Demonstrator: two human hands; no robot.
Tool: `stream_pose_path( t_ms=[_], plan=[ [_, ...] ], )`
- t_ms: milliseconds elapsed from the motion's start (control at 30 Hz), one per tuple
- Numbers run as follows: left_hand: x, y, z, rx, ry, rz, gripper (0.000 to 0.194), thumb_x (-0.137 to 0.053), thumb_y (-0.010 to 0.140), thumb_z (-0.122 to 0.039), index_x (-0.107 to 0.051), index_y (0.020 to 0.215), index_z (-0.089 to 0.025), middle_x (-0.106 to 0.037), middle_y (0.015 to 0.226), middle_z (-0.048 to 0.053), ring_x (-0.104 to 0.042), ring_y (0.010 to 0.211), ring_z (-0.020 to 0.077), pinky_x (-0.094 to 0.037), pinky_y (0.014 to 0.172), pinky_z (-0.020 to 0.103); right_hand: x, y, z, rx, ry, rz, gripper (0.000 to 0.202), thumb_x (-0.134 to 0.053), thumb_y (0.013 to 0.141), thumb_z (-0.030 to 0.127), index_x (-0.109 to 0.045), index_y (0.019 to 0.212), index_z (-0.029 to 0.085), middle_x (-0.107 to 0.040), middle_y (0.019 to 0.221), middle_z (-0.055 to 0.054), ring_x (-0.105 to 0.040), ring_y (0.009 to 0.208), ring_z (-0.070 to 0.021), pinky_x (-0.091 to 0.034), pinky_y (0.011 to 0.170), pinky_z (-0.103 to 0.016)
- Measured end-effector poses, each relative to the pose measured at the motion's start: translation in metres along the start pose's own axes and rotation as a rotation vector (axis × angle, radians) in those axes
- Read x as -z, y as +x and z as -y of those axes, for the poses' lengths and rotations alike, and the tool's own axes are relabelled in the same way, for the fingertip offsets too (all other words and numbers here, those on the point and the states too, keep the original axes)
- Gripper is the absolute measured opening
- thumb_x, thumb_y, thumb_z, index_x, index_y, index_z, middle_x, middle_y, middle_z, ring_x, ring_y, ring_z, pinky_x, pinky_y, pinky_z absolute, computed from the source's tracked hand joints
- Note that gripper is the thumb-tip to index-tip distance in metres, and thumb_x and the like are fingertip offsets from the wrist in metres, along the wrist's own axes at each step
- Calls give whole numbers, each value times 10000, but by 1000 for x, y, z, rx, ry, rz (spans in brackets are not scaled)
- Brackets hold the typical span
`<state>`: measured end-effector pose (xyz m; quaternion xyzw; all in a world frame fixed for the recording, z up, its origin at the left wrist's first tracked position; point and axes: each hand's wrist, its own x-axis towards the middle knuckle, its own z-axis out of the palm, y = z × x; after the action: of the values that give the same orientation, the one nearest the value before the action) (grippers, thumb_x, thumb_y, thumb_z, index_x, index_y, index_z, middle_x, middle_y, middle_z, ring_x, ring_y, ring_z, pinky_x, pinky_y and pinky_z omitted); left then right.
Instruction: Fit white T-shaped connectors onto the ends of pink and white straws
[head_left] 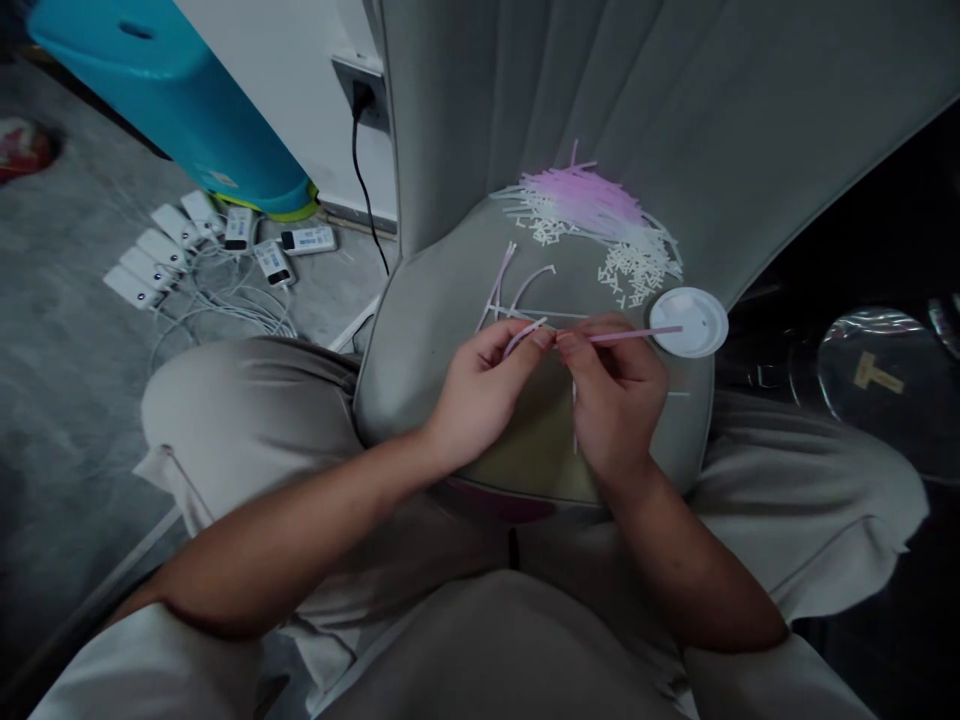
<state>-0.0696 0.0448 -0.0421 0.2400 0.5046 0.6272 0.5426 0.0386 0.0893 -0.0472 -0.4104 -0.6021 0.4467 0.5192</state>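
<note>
My left hand (480, 390) is closed in a pinch on a thin pale strip (525, 335) that curves past the thumb. My right hand (621, 400) pinches a thin pink stick (637, 333), which points to the right toward a round white lid (688, 322). The fingertips of both hands meet over the seat; whether the two pieces are joined there is hidden. Just beyond the left fingers lie several pale sticks (498, 290), some with small white pieces at their ends. Another thin stick hangs below the right fingers.
Farther back on the grey chair seat (427, 320) is a pile of pink sticks (585, 200) with small white connector pieces (634, 270) around it. On the floor at left are white adapters with cables (225, 300) and a blue container (180, 90). A plug sits in a wall socket (364, 95).
</note>
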Motion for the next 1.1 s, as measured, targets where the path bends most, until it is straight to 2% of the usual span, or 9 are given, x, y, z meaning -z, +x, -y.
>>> stream_pose_path(
  t_ms=[167,300,433,633,733,833,933,1100],
  plan=[
    [-1,-2,2,25,1,63,305,-822,777,-479,-704,757,-199,-410,530,-77,-451,600,91,-403,616,227,1,1,-2,-63,54,-22,137,-731,809,222,-665,690,232,-671,725,30,-637,723,-124,-535,707,-281],
    [0,-1,4,39,21,50,323,-809,779,-491,-684,759,-193,-423,547,-76,-391,562,79,-352,558,223,2,0,-4,-167,74,54,89,-735,818,262,-687,751,229,-690,731,29,-660,726,-130,-555,706,-281],
    [2,-1,6,25,79,4,291,-784,792,-470,-694,795,-193,-413,547,-74,-395,578,90,-341,554,222,4,2,-5,-203,62,137,64,-745,816,290,-718,832,233,-738,775,25,-667,717,-123,-553,676,-261],
    [2,-2,4,-6,54,21,307,-774,814,-469,-667,766,-185,-429,559,-76,-414,588,84,-373,591,221,10,9,-3,-200,85,224,142,-785,795,347,-722,759,225,-702,708,29,-622,642,-116,-527,603,-252],
    [1,-1,0,-2,39,58,326,-777,811,-488,-666,755,-187,-412,553,-74,-446,614,97,-399,628,230,12,10,-6,-192,110,197,136,-800,782,326,-721,749,221,-716,731,25,-613,636,-114,-515,592,-250],
    [0,-2,-1,3,55,80,341,-755,822,-519,-666,762,-195,-407,568,-63,-476,653,117,-421,664,244,11,9,-12,-197,147,110,164,-758,827,362,-694,761,226,-716,736,33,-600,617,-102,-501,574,-237],
    [0,-4,3,-29,87,88,368,-688,882,-542,-634,762,-198,-462,635,-45,-472,687,118,-425,698,247,9,8,-14,-209,172,39,180,-735,847,390,-682,790,229,-723,772,33,-605,629,-95,-516,602,-237],
    [-1,-6,7,-74,114,113,437,-637,907,-597,-576,730,-202,-520,704,-26,-472,712,122,-431,731,256,2,2,-7,-227,180,11,164,-746,826,380,-690,784,232,-723,776,25,-633,667,-107,-543,627,-243]
  ],
)
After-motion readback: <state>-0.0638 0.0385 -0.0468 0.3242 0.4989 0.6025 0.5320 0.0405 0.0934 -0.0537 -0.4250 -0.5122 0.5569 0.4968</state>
